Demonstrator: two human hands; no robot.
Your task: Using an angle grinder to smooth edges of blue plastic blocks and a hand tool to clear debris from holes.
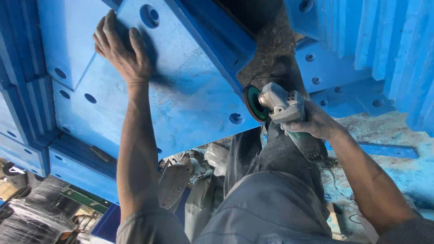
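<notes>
Outward from the fingers: the right hand (316,123) is wrapped tight round an angle grinder (289,115), whose green disc (254,104) is set against the edge of a large blue panel (190,90). The left hand (122,49) is laid flat on that panel, fingers spread apart, beside a round hole (149,15). Dusty grey trousers (266,199) are seen below.

We had one head-worn view, looking steeply down and close over our arms onto a blue panel (181,90).
</notes>
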